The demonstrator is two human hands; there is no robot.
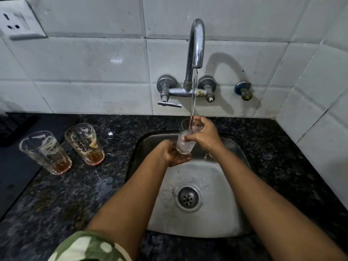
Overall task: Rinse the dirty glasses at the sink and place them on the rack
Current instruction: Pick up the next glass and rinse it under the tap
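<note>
Holding glass (pixel 185 142) under running tap (pixel 195 44) — both hands, left hand (pixel 174 154) and right hand (pixel 206 136).

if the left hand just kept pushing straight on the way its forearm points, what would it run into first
Likely the right hand, which grips the same glass from the far side; the left hand already cups the glass's base. Beyond that lies the sink back wall, though depth is uncertain.

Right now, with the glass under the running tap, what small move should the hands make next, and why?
Probably tip the glass to empty it into the sink. The stream runs into its mouth, it looks clear, and the left hand cups its base while the right hand grips its rim. Two dirty glasses wait on the counter.
</note>
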